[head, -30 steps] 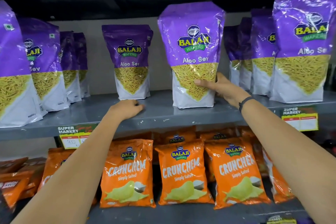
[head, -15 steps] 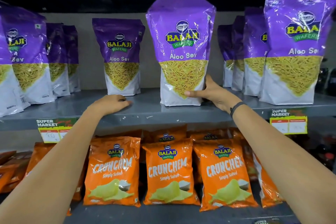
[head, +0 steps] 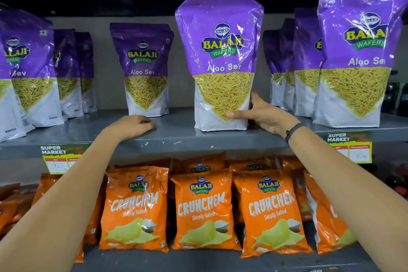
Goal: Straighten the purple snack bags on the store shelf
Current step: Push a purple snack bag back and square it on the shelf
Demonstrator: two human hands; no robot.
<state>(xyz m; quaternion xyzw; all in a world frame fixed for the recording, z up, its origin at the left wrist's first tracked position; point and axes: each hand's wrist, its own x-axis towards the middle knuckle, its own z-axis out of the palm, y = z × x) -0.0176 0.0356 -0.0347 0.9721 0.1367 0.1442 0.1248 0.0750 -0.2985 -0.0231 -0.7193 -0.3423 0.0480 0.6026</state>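
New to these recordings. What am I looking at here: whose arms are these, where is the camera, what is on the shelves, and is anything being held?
There is no machine: a person wears a camera on the head, looking forward and down at both bare arms. The right hand grips the lower side of the middle purple bag, which stands upright on the grey shelf. The left hand rests on that shelf, holding nothing. More purple bags stand alongside. Orange bags fill the shelf below.
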